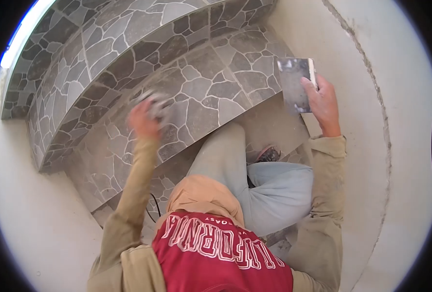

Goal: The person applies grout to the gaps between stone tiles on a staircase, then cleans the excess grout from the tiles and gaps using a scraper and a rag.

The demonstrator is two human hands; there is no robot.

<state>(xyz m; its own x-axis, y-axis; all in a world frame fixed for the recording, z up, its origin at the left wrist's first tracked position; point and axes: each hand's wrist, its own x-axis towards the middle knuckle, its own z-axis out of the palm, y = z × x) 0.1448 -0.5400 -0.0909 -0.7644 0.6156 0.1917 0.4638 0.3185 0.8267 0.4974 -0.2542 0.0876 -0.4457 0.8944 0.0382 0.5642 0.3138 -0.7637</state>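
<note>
My left hand (144, 119) is smeared by motion. It is closed on a greyish rag (158, 108) over the stone-patterned step tread (196, 104). Pale lines run between the tread's dark grey, irregular shapes, and a dusty film covers part of it. My right hand (324, 103) grips a flat rectangular float (295, 85) by its right side. The float's grey face is smudged with pale residue and turned up toward me. It is held near the right end of the step, close to the pale wall; its handle, if any, is hidden.
A higher curved step (114, 73) rises beyond the tread. A pale wall (357, 146) with a long crack curves along the right, and another wall (26, 209) stands at left. My bent legs (269, 190) are below the step edge, near a dark cable (154, 207).
</note>
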